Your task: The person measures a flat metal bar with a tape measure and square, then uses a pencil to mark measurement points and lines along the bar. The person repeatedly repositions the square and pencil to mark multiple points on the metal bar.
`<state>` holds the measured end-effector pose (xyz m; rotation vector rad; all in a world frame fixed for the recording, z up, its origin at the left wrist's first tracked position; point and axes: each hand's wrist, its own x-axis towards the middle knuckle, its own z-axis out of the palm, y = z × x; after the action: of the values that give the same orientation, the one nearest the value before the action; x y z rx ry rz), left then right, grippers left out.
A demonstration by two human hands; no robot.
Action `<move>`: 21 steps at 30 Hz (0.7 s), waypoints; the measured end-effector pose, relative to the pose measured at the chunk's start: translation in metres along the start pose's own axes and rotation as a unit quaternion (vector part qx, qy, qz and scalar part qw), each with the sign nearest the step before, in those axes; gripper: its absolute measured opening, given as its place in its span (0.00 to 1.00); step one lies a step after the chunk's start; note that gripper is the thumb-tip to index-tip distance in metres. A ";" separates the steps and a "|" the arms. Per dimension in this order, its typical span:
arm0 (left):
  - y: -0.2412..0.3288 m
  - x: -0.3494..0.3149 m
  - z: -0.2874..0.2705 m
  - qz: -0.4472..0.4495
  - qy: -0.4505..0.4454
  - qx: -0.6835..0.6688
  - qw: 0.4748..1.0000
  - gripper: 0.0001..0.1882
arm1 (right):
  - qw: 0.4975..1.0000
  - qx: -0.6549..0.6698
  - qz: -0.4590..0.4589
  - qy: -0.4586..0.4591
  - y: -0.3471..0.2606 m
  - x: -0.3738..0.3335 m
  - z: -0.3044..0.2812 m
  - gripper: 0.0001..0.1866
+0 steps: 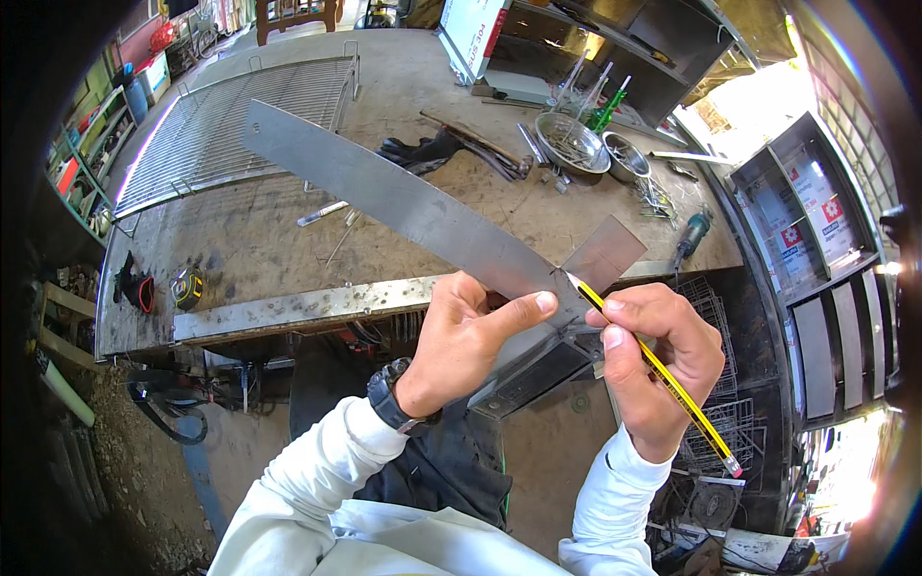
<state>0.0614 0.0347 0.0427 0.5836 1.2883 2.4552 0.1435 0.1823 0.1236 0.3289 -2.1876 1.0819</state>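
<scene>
Pinching a slim yellow-and-black pencil (699,423) in the right hand (663,336) by the near-right end of a long, flat, silver-grey metal strip (394,195), clasped by the nearer left hand (466,331), slanting far left over the brown wooden workbench (279,259).

Red lettering marks the white panel (465,48); red emblems, the cabinet film (812,184); tiny print, the pencil (663,372).

Wooden workbench (259,235) in front of you, metal edging (288,312) on its near side. Cluttered shelving (84,152) left of you, open-fronted cabinet (791,197) right. Brown floor (154,490) lower left. Bright light (744,104) upper right, beside a gridded wall (853,106).
</scene>
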 end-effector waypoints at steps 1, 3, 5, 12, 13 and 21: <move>0.001 0.000 0.001 0.006 0.003 -0.003 1.000 0.09 | 1.000 0.000 0.001 -0.002 0.000 0.000 0.000 0.09; -0.002 -0.001 -0.004 -0.009 -0.004 0.013 1.000 0.08 | 1.000 0.000 0.004 -0.004 0.001 0.000 0.001 0.09; -0.003 -0.001 -0.007 -0.020 -0.008 0.023 1.000 0.08 | 1.000 0.003 0.002 -0.002 0.003 -0.001 0.003 0.09; -0.002 -0.002 -0.003 -0.015 0.008 0.001 1.000 0.07 | 1.000 -0.007 0.007 -0.018 0.005 -0.001 0.002 0.09; -0.001 -0.002 -0.002 -0.012 0.012 0.001 1.000 0.07 | 1.000 -0.020 0.007 -0.024 0.004 0.000 0.001 0.08; 0.006 0.005 -0.022 -0.025 0.050 -0.032 0.998 0.08 | 0.982 -0.149 0.097 -0.056 0.012 -0.009 -0.043 0.05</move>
<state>0.0459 0.0183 0.0371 0.4120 1.2387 2.5018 0.1639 0.2222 0.1286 0.0424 -2.4816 0.8327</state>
